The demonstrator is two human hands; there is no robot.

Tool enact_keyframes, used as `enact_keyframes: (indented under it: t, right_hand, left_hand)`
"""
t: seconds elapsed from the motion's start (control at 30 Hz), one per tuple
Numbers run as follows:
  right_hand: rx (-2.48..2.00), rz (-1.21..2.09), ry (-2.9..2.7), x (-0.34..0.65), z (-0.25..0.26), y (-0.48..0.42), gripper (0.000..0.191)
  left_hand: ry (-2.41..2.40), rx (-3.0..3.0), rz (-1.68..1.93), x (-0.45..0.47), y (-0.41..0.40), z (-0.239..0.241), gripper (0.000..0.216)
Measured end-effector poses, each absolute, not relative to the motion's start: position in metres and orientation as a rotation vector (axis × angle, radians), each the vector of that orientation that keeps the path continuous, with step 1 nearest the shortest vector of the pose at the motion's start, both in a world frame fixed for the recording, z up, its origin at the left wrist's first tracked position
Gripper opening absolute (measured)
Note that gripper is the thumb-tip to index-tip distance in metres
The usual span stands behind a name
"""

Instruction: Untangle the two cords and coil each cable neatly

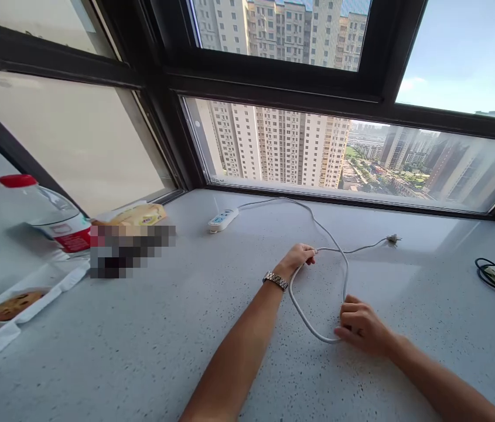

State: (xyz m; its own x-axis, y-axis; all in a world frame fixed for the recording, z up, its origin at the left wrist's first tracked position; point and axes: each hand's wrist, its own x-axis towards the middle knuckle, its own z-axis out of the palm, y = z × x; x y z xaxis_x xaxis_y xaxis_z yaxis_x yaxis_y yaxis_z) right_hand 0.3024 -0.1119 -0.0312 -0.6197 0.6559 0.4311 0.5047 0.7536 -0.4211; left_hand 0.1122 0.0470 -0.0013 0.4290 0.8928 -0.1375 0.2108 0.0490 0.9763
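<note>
Head view, near to far. Right hand is laid on the speckled sill, fingers curled and pressed onto the near bend of a white cord loop. Left hand, with a wristwatch, is closed on the cord where the loop crosses itself. The hands are held apart, with the loop between them. Beyond, the plug lies to the right and the power strip rests near the window frame.

left wrist: silver metal-link watch | left hand, right hand: bare | forearms: bare
</note>
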Motion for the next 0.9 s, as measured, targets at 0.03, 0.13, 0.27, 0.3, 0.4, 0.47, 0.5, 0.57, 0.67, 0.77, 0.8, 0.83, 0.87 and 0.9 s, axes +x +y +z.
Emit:
enact_keyframes:
  t: [0.03,0.13,0.27,0.3,0.4,0.47,0.5,0.57,0.67,0.77,0.8,0.83,0.87,0.9]
  right_hand:
    - [-0.935,0.280,-2.380,0.304,-0.035,-0.110,0.050]
    - [-1.286,0.079,-2.306,0.318,-0.036,-0.100,0.056]
    - [-1.918,-0.056,-2.057,0.352,-0.012,-0.090,0.061]
    - [-2.057,-0.087,-1.965,0.361,-0.006,-0.089,0.062]
    - [-2.323,-0.161,-1.753,0.380,0.004,-0.086,0.064]
    - [-2.366,-0.152,-1.765,0.385,0.002,-0.084,0.064]
    - [-2.358,-0.136,-1.801,0.385,-0.001,-0.083,0.064]
    - [-2.315,-0.102,-1.858,0.382,-0.007,-0.081,0.062]
    - [-2.268,-0.084,-1.853,0.377,-0.013,-0.078,0.059]
    - [-2.214,-0.077,-1.826,0.370,-0.014,-0.078,0.050]
    - [-2.170,-0.070,-1.818,0.367,-0.014,-0.079,0.047]
    - [-2.111,-0.059,-1.810,0.362,-0.015,-0.081,0.046]
    - [-2.048,-0.038,-1.803,0.356,-0.015,-0.083,0.045]
    - [-1.990,0.000,-1.798,0.348,-0.015,-0.085,0.047]
  left_hand:
    - [1.060,1.453,0.704,0.110,0.046,0.001,0.021]
    - [1.123,1.427,0.693,0.094,0.038,0.009,0.017]
    - [1.222,1.375,0.686,0.053,0.009,0.014,0.019]
    - [1.228,1.361,0.672,0.042,-0.004,0.014,0.021]
    - [1.054,1.378,0.455,0.025,-0.054,0.013,0.026]
    - [0.864,1.463,0.191,0.026,-0.086,0.016,0.029]
    - [0.763,1.511,0.050,0.029,-0.098,0.019,0.031]
    - [0.621,1.615,-0.136,0.038,-0.108,0.029,0.035]
    - [0.898,1.878,0.083,0.050,-0.087,0.041,0.046]
    - [1.422,2.082,0.538,0.064,-0.050,0.033,0.051]
    - [1.449,2.113,0.552,0.070,-0.041,0.026,0.050]
    - [1.437,2.150,0.512,0.076,-0.036,0.018,0.048]
    - [1.402,2.192,0.450,0.082,-0.034,0.010,0.045]
    - [1.372,2.240,0.396,0.087,-0.035,0.003,0.040]
